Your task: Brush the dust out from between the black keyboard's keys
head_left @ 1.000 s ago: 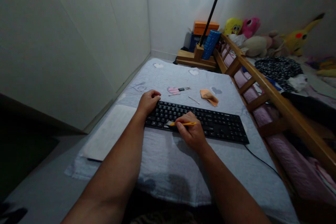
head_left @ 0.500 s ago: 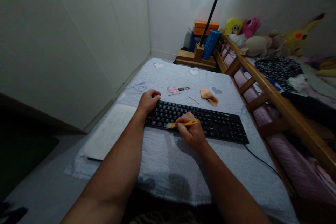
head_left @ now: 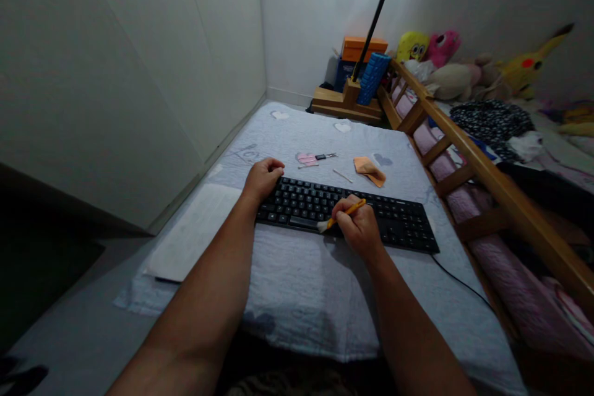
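Observation:
A black keyboard lies on the cloth-covered table. My left hand is closed on the keyboard's upper left corner, its fingers bent over the edge. In my right hand is a yellow-handled brush, whose pale bristles touch the keyboard near the right part of the space bar. Beyond the keyboard lie an orange cloth, a white cotton swab, another swab and a small dark tool with metal tips.
A flat pale item lies left of my left forearm. The keyboard's cable runs to the right edge. A wooden bed rail borders the table on the right, a pale cabinet on the left. Behind stands a black pole.
My right hand has moved right along the keyboard with the brush, and the brush handle now tilts up more. My left hand has stayed in place.

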`<state>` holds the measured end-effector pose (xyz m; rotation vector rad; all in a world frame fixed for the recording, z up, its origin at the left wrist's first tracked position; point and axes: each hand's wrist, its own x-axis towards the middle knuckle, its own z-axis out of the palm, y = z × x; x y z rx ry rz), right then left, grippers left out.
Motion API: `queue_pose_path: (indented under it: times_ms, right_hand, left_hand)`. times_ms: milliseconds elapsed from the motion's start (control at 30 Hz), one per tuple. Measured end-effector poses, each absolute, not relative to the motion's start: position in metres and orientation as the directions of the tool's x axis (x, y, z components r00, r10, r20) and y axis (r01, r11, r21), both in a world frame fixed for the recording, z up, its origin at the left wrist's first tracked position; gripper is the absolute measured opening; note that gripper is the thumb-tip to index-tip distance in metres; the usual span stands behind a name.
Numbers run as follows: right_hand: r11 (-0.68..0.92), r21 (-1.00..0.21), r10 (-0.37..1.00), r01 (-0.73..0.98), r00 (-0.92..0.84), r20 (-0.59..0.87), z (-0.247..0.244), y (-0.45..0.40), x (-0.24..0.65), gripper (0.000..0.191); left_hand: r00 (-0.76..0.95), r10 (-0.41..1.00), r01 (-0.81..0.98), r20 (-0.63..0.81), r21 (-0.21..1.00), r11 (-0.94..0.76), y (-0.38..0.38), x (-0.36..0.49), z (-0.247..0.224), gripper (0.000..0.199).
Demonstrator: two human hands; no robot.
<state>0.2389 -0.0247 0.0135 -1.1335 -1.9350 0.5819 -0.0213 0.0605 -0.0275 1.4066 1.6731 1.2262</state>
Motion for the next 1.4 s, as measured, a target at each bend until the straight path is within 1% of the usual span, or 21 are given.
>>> queue_pose_path:
  times_ms: [267,467,567,700,800,900,1000,1133,1300,1400]
  right_hand:
    - [0.462,-0.719,0.885,0.520,-0.223,0.408,0.018,-0.022,0.250,0.021]
    - [0.460,-0.767,0.886,0.448,-0.177,0.428,0.018,-0.025,0.248,0.022]
    - [0.499,-0.760,0.867,0.416,-0.217,0.449,0.016,-0.029,0.238,0.018]
    - [0.572,-0.721,0.819,0.391,-0.324,0.474,0.010,-0.034,0.222,0.014]
    - [0.584,-0.718,0.807,0.379,-0.369,0.461,0.006,-0.035,0.216,0.014]
    - [0.575,-0.713,0.813,0.401,-0.374,0.446,0.005,-0.035,0.216,0.013]
    - [0.576,-0.702,0.816,0.420,-0.348,0.461,0.004,-0.035,0.219,0.014]
    - [0.579,-0.708,0.815,0.404,-0.326,0.479,0.006,-0.037,0.219,0.016]
    - [0.599,-0.708,0.797,0.375,-0.366,0.481,0.008,-0.039,0.215,0.015]
    - [0.602,-0.702,0.796,0.380,-0.359,0.488,0.010,-0.041,0.216,0.017]
  left_hand:
    - [-0.238,0.967,0.369,0.089,0.929,0.005,0.059,-0.021,-0.027,0.020]
    - [-0.240,0.967,0.364,0.084,0.931,0.009,0.059,-0.020,-0.027,0.020]
    - [-0.244,0.967,0.359,0.075,0.933,0.018,0.058,-0.020,-0.025,0.019]
    - [-0.245,0.967,0.358,0.074,0.934,0.019,0.057,-0.019,-0.023,0.018]
    - [-0.245,0.966,0.357,0.081,0.934,0.013,0.057,-0.019,-0.022,0.017]
    - [-0.244,0.966,0.358,0.086,0.934,0.007,0.057,-0.019,-0.023,0.016]
    - [-0.241,0.967,0.361,0.080,0.933,0.013,0.058,-0.019,-0.024,0.016]
    - [-0.242,0.967,0.359,0.078,0.933,0.014,0.059,-0.020,-0.026,0.016]
    - [-0.241,0.967,0.353,0.087,0.935,0.004,0.060,-0.020,-0.028,0.017]
    - [-0.235,0.967,0.354,0.099,0.935,-0.010,0.059,-0.021,-0.028,0.017]
